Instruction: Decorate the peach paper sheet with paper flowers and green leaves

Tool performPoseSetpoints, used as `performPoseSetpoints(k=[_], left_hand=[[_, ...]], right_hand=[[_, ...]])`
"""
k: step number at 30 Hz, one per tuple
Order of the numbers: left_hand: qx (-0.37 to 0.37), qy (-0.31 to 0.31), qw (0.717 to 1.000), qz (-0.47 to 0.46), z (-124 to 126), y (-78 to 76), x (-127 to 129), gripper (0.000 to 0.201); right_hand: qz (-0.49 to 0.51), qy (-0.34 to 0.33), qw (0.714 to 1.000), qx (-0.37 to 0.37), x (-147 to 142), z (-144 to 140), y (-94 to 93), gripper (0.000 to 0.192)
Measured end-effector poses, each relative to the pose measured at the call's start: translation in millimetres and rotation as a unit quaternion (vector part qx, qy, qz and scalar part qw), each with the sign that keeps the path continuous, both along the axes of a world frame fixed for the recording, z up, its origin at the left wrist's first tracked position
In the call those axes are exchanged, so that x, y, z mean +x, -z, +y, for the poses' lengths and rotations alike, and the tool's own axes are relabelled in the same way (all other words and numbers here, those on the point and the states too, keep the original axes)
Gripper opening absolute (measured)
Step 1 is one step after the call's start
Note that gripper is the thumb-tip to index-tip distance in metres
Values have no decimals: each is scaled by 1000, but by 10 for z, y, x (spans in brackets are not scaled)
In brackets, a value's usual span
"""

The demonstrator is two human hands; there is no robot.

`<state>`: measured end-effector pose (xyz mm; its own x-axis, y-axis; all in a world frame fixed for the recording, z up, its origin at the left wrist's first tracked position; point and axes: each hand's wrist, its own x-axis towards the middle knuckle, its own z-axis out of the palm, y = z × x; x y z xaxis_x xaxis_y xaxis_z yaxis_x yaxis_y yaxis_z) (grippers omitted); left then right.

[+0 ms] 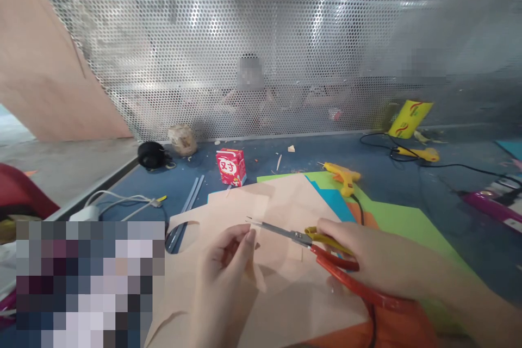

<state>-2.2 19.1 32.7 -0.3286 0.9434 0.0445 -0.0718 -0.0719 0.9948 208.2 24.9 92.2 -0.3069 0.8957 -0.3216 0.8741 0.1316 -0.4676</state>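
My right hand (367, 258) grips a pair of scissors (326, 253) with red and yellow handles, the blades pointing left and nearly closed. Just left of the blade tips, my left hand (222, 266) pinches a small piece of peach-coloured paper (261, 261). Both hands hover over a large peach paper sheet (244, 212) with cut-outs in its left edge. Under it lie blue (332, 198), green (391, 217) and orange (367, 220) sheets on the blue tabletop.
A yellow glue gun (342, 176) lies behind the sheets, a second one (420, 153) farther right with black cables. A red carton (231, 166), glue sticks (190, 204), a black round object (151, 155) and a white cable (122, 201) sit left. A perforated metal screen (261, 60) closes the back; a person sits behind it.
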Motion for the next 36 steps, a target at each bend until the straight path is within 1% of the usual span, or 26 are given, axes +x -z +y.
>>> performPoseSetpoints(k=[4,8,12,16,18,23,25,27,28,29,30,33,34,36], left_hand=[[-9,9,1000,-16,-17,-42,33,18],[-17,20,999,-21,-5,-13,19,19],[-6,25,1000,-13,18,43,-21,21],[-10,47,999,-3,34,62,-52,20],[-12,51,999,-8,35,53,-42,20],[-17,23,999,-23,32,22,20,19],[-15,18,999,-26,36,19,19,22],[-16,19,999,-27,39,16,-2,29],[-12,19,999,-27,39,14,-15,33],[-7,21,999,-26,37,12,-27,38],[-2,22,999,-23,35,11,-38,39],[5,10,1000,-17,33,25,-57,27],[1,6,1000,-17,38,37,-63,25],[-5,-11,1000,-24,54,73,-81,27]], right_hand=[[39,-3,999,12,-2,1,41,36],[61,-4,998,20,6,-15,43,35],[77,-2,997,17,-1,-31,2,30],[63,9,998,-10,-32,-19,-31,19],[62,6,998,-19,-45,-9,-10,16],[84,-1,996,-22,-56,8,125,12],[60,18,998,20,-53,56,192,16],[-6,68,994,84,-42,160,272,27],[-48,94,988,110,-34,230,314,33],[-91,121,980,130,-25,308,356,35],[-124,133,972,148,-20,384,392,35],[-140,113,965,191,-52,534,433,30],[-131,99,962,218,-90,540,419,29],[-80,53,953,287,-211,484,360,27]])
